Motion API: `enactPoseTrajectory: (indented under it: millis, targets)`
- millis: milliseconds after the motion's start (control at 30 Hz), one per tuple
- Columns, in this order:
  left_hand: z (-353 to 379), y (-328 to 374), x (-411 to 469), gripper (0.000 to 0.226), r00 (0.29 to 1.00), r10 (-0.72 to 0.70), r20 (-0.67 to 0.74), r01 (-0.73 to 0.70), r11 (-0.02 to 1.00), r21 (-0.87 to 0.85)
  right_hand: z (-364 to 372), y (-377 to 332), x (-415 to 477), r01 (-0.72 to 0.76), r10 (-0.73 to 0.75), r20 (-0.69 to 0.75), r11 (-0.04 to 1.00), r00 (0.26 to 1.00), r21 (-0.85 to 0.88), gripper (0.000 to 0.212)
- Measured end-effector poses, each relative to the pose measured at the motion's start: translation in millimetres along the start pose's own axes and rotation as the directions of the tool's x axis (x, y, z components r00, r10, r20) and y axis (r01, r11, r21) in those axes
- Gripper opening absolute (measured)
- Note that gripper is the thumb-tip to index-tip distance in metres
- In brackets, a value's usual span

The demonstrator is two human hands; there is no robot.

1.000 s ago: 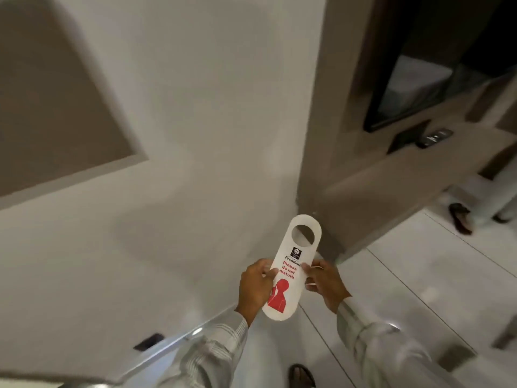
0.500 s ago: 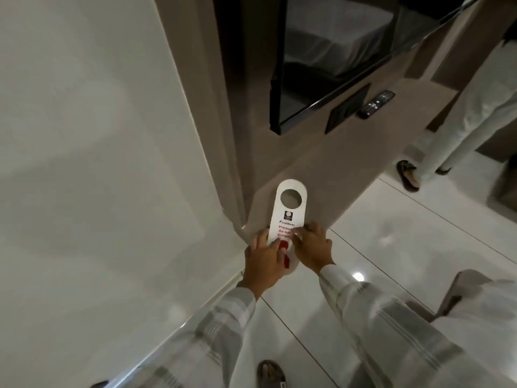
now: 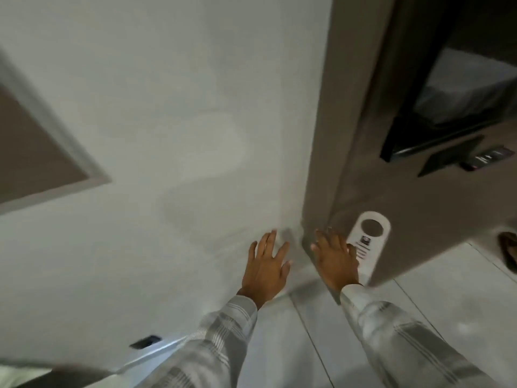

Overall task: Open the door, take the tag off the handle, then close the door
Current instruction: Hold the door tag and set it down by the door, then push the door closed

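The white door tag (image 3: 369, 242), with a round hole and dark print, lies flat on the near corner of a brown desk top (image 3: 419, 208). My right hand (image 3: 335, 260) hovers flat with spread fingers over the tag's lower left part and grips nothing. My left hand (image 3: 265, 266) is also flat with fingers apart, in front of the white wall (image 3: 167, 107) just left of the desk corner. No door handle is in view.
A black TV screen (image 3: 461, 93) hangs above the desk, with a remote (image 3: 486, 161) and a dark pad (image 3: 447, 159) below it. Another person's shoe (image 3: 509, 250) shows at the right edge on the pale tiled floor (image 3: 433, 301). A small dark block (image 3: 145, 341) sits at the wall's foot.
Both hands held the tag a second ago. They brought it down onto the desk corner and let go; my left hand has moved away to the left.
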State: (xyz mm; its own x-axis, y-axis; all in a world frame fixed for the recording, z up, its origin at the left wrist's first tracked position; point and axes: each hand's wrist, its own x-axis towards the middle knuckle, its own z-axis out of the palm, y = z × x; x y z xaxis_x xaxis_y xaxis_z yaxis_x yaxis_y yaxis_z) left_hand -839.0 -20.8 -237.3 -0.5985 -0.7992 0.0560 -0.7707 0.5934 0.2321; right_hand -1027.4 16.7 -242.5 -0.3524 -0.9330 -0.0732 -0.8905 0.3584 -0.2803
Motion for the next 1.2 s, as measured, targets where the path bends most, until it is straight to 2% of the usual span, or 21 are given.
enactPoseTrajectory:
  millis: [133,200,300,467,600,700,833,900,967,1067,1200]
  targets:
    - [-55.5,-74.6,-70.5,0.053,0.974,-0.140,-0.179,0.155,0.985,0.073,-0.6,-111.6,-15.2,0.245,-0.245,-0.021,0.969,0.969,-0.002,0.053]
    - [-88.7,-116.5,-121.1,0.053,0.934,-0.254,-0.249,0.284,0.954,0.093,-2.6,-181.0,-34.5,0.386,-0.386,-0.043,0.922,0.922,0.007,0.052]
    - [-129.0,-161.7,-191.0,0.053,0.875,-0.356,-0.329,0.413,0.903,0.122,-4.7,-263.4,-66.0,0.512,-0.508,-0.069,0.858,0.858,0.048,0.052]
    - [-195.4,-220.2,-330.3,0.056,0.735,-0.511,-0.447,0.624,0.767,0.148,-1.7,-403.2,-146.2,0.739,-0.729,-0.127,0.672,0.672,0.049,0.053]
    - [-244.8,-254.7,-450.0,0.057,0.566,-0.577,-0.589,0.777,0.613,0.146,-7.8,-522.1,-231.8,0.889,-0.869,-0.186,0.450,0.459,0.089,0.053]
    - [-273.2,-266.5,-531.7,0.061,0.452,-0.584,-0.674,0.852,0.506,0.133,-16.6,-597.0,-291.4,0.955,-0.918,-0.266,0.273,0.295,0.115,0.052]
    - [-307.2,-273.1,-648.8,0.066,0.230,-0.590,-0.774,0.951,0.307,0.049,-29.0,-699.2,-394.5,0.991,-0.930,-0.363,0.001,0.050,0.136,0.054]
    - [-315.5,-273.4,-691.2,0.067,0.135,-0.596,-0.792,0.971,0.238,-0.014,-35.8,-735.8,-438.3,0.987,-0.899,-0.433,-0.121,-0.066,0.102,0.056]
    - [-320.2,-276.4,-720.2,0.068,0.077,-0.615,-0.785,0.976,0.205,-0.065,-45.4,-765.8,-471.8,0.975,-0.863,-0.483,-0.210,-0.148,0.076,0.059]
    - [-324.7,-287.8,-745.4,0.071,0.069,-0.652,-0.755,0.980,0.187,-0.072,-61.3,-807.9,-512.4,0.954,-0.799,-0.546,-0.300,-0.253,-0.002,0.063]
    - [-324.5,-309.0,-744.3,0.071,0.129,-0.686,-0.716,0.971,0.235,-0.050,-62.2,-839.5,-527.0,0.944,-0.732,-0.603,-0.305,-0.318,-0.127,0.065]
